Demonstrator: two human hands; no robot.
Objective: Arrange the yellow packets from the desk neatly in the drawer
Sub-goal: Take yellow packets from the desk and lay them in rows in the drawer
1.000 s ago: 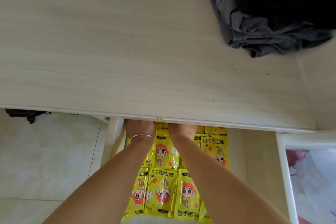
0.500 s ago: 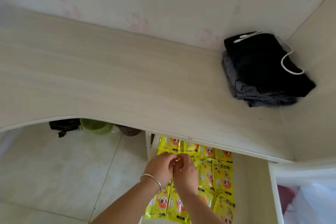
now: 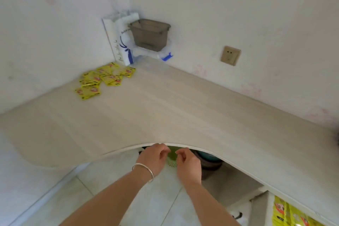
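My hands, left [image 3: 153, 159] and right [image 3: 189, 165], have left the drawer [image 3: 291, 213] and hang empty by the desk [image 3: 165, 112] edge; loose packets [image 3: 102, 80] now show.

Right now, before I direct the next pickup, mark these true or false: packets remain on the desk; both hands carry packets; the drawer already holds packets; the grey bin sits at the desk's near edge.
1. Yellow packets remain on the desk, in the far left corner. True.
2. Both hands carry packets. False: the left hand and right hand hold nothing, fingers loosely curled.
3. The drawer already holds packets. True.
4. The grey bin sits at the near edge. False: it is against the far wall.
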